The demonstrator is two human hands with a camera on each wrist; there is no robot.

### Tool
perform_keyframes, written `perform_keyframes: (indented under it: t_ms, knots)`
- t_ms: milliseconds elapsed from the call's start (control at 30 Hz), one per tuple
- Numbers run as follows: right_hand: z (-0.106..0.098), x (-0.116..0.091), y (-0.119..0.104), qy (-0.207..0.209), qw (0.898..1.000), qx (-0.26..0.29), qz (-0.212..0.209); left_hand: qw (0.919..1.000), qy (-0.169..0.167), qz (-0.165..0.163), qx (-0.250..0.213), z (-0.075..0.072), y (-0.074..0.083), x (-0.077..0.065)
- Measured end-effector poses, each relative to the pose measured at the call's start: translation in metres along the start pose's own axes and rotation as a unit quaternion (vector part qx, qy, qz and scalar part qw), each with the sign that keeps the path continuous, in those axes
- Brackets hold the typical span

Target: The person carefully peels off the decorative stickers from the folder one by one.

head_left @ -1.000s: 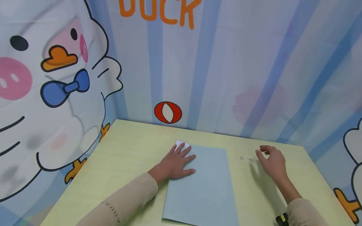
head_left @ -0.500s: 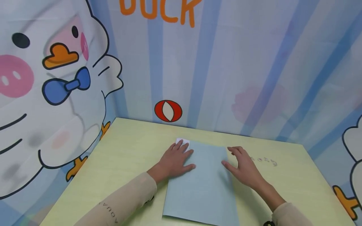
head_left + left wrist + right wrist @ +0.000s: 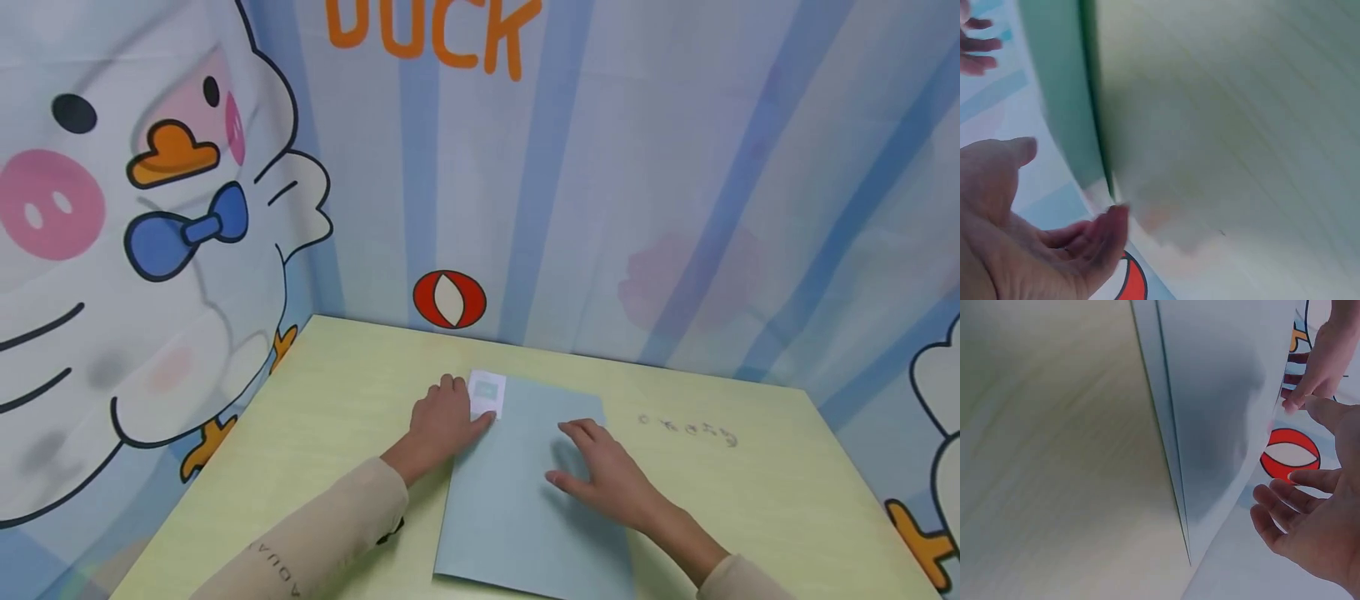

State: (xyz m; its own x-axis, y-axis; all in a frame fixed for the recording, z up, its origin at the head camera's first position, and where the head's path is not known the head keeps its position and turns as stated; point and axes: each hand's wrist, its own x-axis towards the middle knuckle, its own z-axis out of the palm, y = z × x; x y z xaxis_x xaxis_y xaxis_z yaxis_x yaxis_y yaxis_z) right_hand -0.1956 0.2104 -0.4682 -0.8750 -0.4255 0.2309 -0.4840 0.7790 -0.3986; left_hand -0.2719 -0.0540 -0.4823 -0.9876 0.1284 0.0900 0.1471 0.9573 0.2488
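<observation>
A light blue folder lies on the table with its long side running away from me. At its far left corner is a small white label with a pale green patch. My left hand is at the folder's left edge, thumb tip by the label, fingers bent beyond the edge. In the left wrist view its thumb and fingers stand apart with nothing between them. My right hand hovers over the folder's right half, fingers loosely bent and thumb spread, holding nothing. Two layered edges of the folder show in the right wrist view.
The pale yellow table carries a row of small greyish marks right of the folder. Behind and beside it hangs a striped blue cloth backdrop printed with ducks and a red ball.
My right hand has moved left from the bare table to over the folder. My left hand, flat over the label before, has slid left and bent its fingers, uncovering the label.
</observation>
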Motion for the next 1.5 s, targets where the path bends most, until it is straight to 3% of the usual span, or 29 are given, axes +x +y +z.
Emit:
perform_keyframes:
  t_ms: [200,400,533,867,1100,1200,1333,1500]
  knots:
    - [0.006,-0.006,-0.016,-0.047,0.998,-0.004,0.031,0.9958,-0.047,-0.043,-0.066,-0.003,0.008,-0.008]
    - [0.008,-0.013,-0.034,-0.094,0.993,0.004,0.074,0.9896,-0.102,-0.047,-0.09,-0.008,0.01,-0.009]
    - [0.008,-0.014,-0.04,-0.131,0.987,0.015,0.09,0.9859,-0.118,-0.046,-0.109,-0.008,0.009,-0.006]
    - [0.014,-0.019,-0.045,-0.173,0.982,0.03,0.077,0.9797,-0.124,-0.046,-0.151,-0.013,0.006,-0.006]
    - [0.021,-0.021,-0.056,-0.188,0.981,0.014,0.055,0.9682,-0.149,-0.063,-0.191,-0.022,0.007,-0.003]
    - [0.023,-0.021,-0.061,-0.194,0.98,0.016,0.049,0.9642,-0.143,-0.077,-0.21,-0.026,0.008,-0.002]
    - [0.024,-0.02,-0.062,-0.182,0.981,0.034,0.053,0.9565,-0.12,-0.076,-0.255,-0.036,0.015,-0.003]
    - [0.025,-0.017,-0.058,-0.125,0.987,0.082,0.051,0.9533,-0.089,-0.025,-0.288,-0.06,0.032,-0.011]
